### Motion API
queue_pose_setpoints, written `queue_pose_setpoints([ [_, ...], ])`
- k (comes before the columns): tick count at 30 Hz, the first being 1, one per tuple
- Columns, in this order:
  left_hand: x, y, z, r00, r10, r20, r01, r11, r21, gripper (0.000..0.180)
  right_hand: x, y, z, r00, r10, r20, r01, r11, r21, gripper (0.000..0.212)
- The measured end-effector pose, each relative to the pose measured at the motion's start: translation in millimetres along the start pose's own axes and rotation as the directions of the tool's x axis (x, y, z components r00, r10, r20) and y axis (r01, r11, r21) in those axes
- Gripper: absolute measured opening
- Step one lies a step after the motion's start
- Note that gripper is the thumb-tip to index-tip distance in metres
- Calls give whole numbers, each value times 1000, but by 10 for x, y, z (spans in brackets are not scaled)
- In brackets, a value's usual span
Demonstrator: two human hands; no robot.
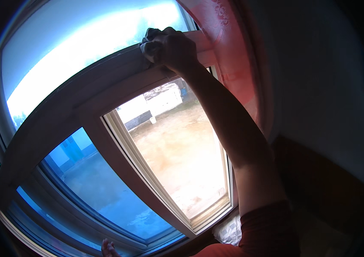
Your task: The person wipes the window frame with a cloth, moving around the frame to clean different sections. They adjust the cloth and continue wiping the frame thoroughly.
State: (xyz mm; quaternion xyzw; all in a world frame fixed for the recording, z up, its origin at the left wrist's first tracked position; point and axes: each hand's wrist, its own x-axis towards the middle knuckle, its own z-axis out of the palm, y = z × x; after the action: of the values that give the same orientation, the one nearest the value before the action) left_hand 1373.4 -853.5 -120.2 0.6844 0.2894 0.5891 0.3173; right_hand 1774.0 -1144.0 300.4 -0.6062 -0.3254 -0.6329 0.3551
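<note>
My right arm reaches up across the window, and my right hand (175, 50) is closed around a bunched greyish cloth (149, 46). The cloth presses on the wide horizontal bar of the window frame (100, 81), below the bright upper pane (83, 47). At the lower edge only the fingertips of my left hand (108, 248) show, stretched upward with nothing seen in them. They are near the bottom of the blue-tinted pane (109, 192); the palm is out of the picture.
Right of the blue pane, an open section (177, 150) looks onto sunlit ground. A red patterned curtain (235, 55) hangs at the right, beside a dark wall (319, 85). Below the sill lies a pale crumpled thing (228, 230).
</note>
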Motion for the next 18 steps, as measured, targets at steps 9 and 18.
queue_pose_setpoints([
  [9,-199,135,164,998,48,38,-44,994,-96,33,30,1113,-132,995,-91,28,95,953,-289,25],
  [18,-232,18,-79,991,124,51,-126,992,32,31,207,2436,58,983,-180,47,139,879,457,19],
])
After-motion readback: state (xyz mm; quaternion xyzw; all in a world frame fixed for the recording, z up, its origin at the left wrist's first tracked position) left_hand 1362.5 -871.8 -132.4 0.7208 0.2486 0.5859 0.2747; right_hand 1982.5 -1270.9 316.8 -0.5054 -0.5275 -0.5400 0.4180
